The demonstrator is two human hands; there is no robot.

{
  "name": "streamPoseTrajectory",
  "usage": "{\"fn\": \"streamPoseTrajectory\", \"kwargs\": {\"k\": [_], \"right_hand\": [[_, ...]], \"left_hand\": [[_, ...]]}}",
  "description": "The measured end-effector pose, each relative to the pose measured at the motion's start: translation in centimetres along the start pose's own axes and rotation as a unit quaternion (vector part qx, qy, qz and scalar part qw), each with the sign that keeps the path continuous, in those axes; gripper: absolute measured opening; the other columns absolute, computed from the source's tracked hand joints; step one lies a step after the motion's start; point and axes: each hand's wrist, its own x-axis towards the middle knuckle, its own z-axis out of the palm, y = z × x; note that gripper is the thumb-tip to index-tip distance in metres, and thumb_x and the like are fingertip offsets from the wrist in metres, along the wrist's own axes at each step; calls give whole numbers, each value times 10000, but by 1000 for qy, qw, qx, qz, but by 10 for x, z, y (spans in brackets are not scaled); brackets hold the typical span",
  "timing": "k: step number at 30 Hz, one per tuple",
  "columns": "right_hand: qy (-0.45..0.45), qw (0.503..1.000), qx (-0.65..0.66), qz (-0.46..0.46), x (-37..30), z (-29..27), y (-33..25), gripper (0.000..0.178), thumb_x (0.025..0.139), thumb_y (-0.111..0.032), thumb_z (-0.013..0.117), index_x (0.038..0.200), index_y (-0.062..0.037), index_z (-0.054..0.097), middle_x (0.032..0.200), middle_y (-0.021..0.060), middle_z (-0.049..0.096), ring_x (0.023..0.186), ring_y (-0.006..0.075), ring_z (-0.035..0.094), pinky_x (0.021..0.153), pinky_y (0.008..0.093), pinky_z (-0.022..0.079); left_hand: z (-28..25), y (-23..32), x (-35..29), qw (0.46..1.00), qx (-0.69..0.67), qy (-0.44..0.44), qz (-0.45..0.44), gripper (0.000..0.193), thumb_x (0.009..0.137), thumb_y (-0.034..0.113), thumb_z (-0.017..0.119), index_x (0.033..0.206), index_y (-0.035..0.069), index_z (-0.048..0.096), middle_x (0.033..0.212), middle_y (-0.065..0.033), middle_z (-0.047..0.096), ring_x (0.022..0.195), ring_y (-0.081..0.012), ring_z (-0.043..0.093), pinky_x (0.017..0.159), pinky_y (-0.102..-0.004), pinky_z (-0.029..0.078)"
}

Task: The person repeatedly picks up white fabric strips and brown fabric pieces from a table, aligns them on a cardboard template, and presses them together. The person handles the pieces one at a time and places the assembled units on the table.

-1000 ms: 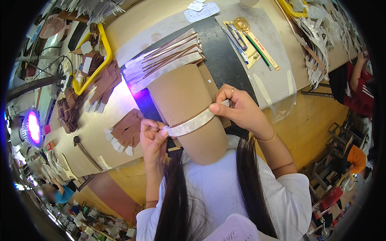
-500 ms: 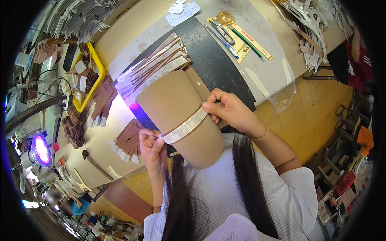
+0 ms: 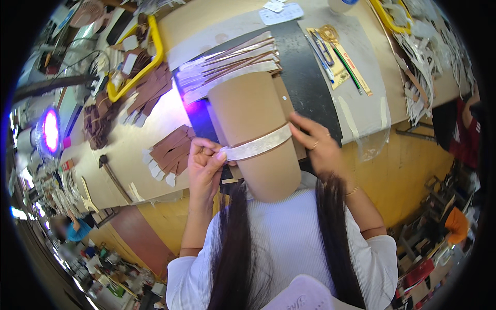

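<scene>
Both hands pinch a pale strip [image 3: 257,146] across my tan sheet [image 3: 256,132]: left hand [image 3: 205,164], right hand [image 3: 316,145]; probably light, floppy, best gripped at its ends.

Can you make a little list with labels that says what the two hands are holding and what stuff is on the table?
Left hand: pinches one end of a pale, whitish strip.
Right hand: presses the strip's other end.
Strip: stretched across a big tan, rounded leather-like panel.
Behind the panel: fanned stack of brown strips with white edges on a black mat.
Table left: small brown cut pieces, yellow tray.
Table right: long thin tools.
Far left: glowing purple lamp.
</scene>
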Motion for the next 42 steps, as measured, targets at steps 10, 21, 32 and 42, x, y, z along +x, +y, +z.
{"fn": "streamPoseTrajectory", "kwargs": {"k": [10, 21, 32, 42], "right_hand": [[-115, 955, -45, -270, 58, -8, -120, 613, 801, -352, 590, 1228, 72, 477, 1325, 212, 443, 1265, 355, 387, 1084, 460, 246], [-159, 976, 20, -148, 39, -22, -72, 633, 901, -316, 482, 1389, 33, 282, 1417, 177, 351, 1362, 304, 249, 1113, 407, 179], [11, 921, 384, 66, 12, 11, -35, 606, 975, -319, 320, 1437, 24, 127, 1489, 168, 213, 1379, 246, 216, 1103, 307, 153], [-10, 844, 501, 191, 24, -2, -6, 629, 987, -412, 274, 1414, 43, 194, 1423, 207, 323, 1298, 271, 364, 1089, 369, 254]], "left_hand": [[15, 8, -18, 995, -55, 85, 15, 272, 844, -22, 591, 1035, 55, 413, 872, -78, 593, 758, -161, 615, 703, -272, 520], [6, -5, -11, 1000, 7, 13, 22, 286, 839, -30, 599, 983, 65, 370, 803, -117, 582, 709, -192, 597, 679, -294, 500], [-2, -8, -6, 1000, -4, -5, -4, 268, 835, -20, 609, 1016, 37, 419, 845, -104, 588, 728, -194, 606, 679, -310, 504], [-4, -3, -4, 1000, 15, 12, -12, 276, 850, 14, 608, 1099, -42, 501, 856, -103, 608, 713, -170, 616, 643, -273, 519]]}}
